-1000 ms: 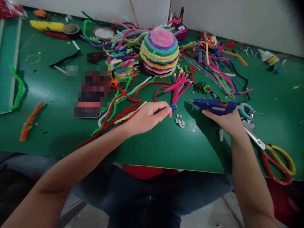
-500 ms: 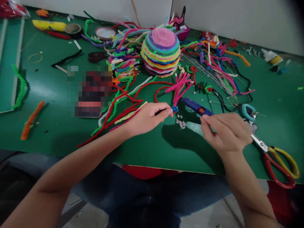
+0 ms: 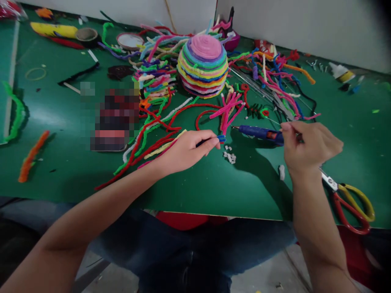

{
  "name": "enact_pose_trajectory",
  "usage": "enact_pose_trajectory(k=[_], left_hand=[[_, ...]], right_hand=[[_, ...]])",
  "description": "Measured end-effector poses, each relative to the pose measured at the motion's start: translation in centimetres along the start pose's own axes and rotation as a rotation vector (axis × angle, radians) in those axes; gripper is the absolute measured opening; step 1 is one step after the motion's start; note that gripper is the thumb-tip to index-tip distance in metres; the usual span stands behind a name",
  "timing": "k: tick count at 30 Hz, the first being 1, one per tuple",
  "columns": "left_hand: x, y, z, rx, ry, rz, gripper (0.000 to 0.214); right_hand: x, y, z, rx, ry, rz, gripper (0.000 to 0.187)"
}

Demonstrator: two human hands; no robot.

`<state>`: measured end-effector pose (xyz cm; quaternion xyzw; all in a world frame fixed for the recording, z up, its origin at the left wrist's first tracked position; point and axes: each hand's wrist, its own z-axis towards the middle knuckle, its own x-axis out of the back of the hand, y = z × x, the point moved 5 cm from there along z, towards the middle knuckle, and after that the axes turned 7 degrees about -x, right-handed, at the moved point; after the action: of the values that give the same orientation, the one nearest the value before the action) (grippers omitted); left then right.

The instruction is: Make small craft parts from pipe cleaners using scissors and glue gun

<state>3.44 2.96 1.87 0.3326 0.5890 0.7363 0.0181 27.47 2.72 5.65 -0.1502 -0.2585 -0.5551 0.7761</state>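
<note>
My left hand (image 3: 195, 148) is closed in a pinch on a short bundle of blue pipe cleaner (image 3: 221, 138), whose end sticks out past the fingertips; a little red shows under it. On the right, my right hand (image 3: 310, 142) is raised with thumb and forefinger pressed together on a thin pale strand (image 3: 273, 119) that runs out to the left. A blue glue gun (image 3: 258, 132) lies just below and left of those fingers, nozzle pointing left; its rear end is hidden behind my hand. Small whitish bits (image 3: 230, 156) lie between the two hands.
Behind stands a ball wrapped in coloured stripes (image 3: 203, 67), among loose pipe cleaners (image 3: 155, 79). Bound pink pieces (image 3: 227, 108) lie before it. Scissors (image 3: 351, 203) rest at the right edge, a blurred-out phone (image 3: 114, 122) at left, a small glue bottle (image 3: 341, 72) at far right.
My right hand has moved up and right, off the back of the glue gun, and now pinches the strand. The glue gun has shifted slightly right. My left hand keeps its hold.
</note>
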Motion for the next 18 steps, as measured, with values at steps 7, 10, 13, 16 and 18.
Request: enact_pose_trajectory(k=[7,10,13,16,18], left_hand=[[0.1,0.0,0.1,-0.011,0.006,0.005,0.031],[0.1,-0.2,0.2,-0.012,0.007,0.014,0.031],[0.0,-0.3,0.2,-0.005,0.004,0.022,0.031],[0.0,-0.3,0.2,-0.003,0.003,0.02,0.03],[0.0,-0.2,0.2,-0.007,0.005,0.016,0.03]], right_hand=[[-0.1,2.8,0.0,-0.311,0.06,-0.033,0.032],[-0.3,2.7,0.1,-0.397,-0.008,0.037,0.037],[-0.2,2.4,0.2,-0.389,0.004,0.127,0.04],[0.3,1.7,0.2,-0.265,0.045,0.147,0.041],[1.1,0.7,0.0,-0.146,0.148,0.132,0.037]])
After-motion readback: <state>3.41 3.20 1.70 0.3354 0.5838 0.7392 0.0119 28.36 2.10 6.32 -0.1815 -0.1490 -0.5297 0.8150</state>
